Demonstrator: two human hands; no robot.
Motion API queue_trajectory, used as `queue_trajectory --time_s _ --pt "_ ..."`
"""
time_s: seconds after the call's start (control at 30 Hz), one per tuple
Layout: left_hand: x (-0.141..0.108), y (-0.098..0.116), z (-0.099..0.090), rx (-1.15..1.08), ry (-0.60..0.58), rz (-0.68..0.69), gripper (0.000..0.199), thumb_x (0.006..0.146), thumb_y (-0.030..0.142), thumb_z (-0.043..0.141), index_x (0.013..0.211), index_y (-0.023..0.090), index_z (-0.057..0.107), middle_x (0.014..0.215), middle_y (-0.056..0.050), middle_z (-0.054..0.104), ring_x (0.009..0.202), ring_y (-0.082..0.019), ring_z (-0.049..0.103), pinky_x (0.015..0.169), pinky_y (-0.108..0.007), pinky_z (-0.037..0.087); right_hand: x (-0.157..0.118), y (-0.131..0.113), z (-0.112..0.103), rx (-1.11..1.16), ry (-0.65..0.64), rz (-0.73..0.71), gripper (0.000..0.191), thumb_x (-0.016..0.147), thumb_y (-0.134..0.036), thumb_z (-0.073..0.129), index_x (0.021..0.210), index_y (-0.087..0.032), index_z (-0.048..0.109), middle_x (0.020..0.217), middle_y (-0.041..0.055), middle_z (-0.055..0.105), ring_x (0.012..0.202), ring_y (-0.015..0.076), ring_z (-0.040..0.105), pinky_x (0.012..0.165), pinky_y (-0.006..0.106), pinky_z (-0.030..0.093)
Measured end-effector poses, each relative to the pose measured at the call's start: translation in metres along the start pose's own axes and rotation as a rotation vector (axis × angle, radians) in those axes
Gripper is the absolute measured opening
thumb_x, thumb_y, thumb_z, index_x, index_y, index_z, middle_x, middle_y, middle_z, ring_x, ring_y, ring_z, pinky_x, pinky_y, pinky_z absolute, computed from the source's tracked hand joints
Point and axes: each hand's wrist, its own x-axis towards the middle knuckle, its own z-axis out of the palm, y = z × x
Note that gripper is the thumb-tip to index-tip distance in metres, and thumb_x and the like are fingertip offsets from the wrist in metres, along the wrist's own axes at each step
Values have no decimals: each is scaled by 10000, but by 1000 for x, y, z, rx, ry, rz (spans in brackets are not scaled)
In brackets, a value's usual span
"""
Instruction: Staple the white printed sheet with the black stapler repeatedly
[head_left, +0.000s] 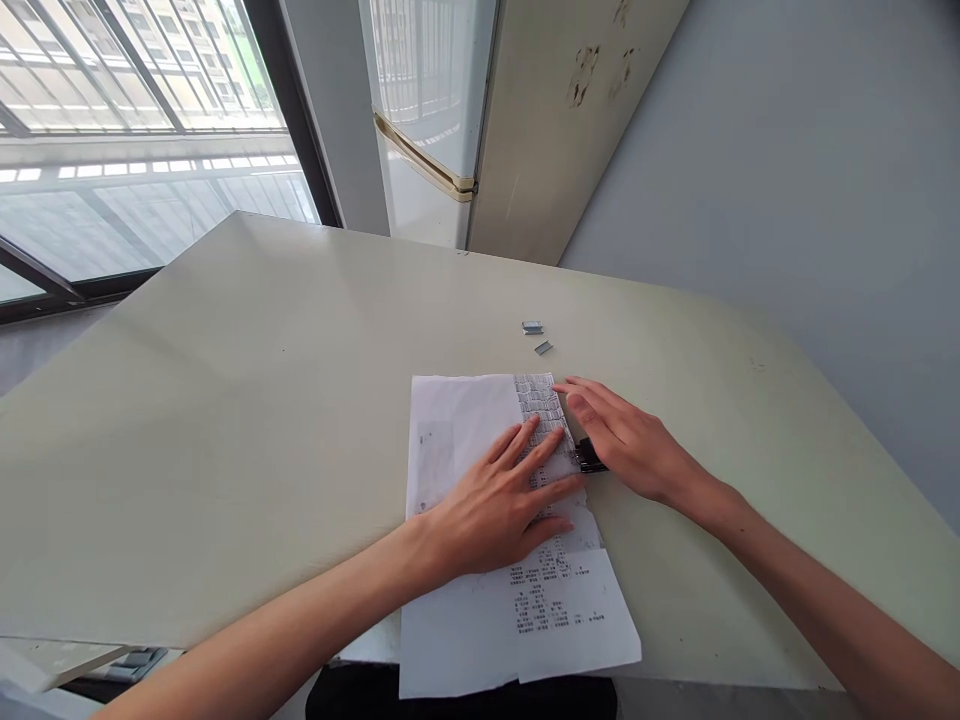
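Sheets of white paper [465, 625] lie near the front edge of the table, some with printed text and a dense band of marks at the upper right. My left hand [499, 505] rests flat on the paper with its fingers spread. At the paper's upper right edge is my right hand [630, 435], fingers stretched out, the fingertips near the corner. A small black object [589, 457], perhaps a stapler, shows partly under my right hand beside the paper; the rest of it is hidden.
Two small strips of staples [532, 327] lie beyond the paper on the pale table [262, 400]. Behind the table stand a fridge [435, 130] and a grey wall [787, 150], with a barred window [142, 90] at the left.
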Motion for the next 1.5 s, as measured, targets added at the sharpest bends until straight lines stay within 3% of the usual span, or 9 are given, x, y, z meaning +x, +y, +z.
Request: queue_trajectory --time_s 0.8,1.5 --pt "0 -1 6 40 18 18 500 1096 500 483 1532 263 548 1776 -84 154 1637 -354 95 1326 -568 224 3 -4 8 -158 28 -5 492 1109 -480 283 1468 -357 596 1605 -38 550 1520 272 475 1222 551 445" --pt "1 0 3 51 -1 8 507 1095 502 490 1533 253 550 1756 -106 238 1633 -355 121 1322 -570 231 0 -1 -5 -24 -36 22 548 1106 -570 205 1473 -404 577 1595 -66 555 1492 267 506 1216 537 450"
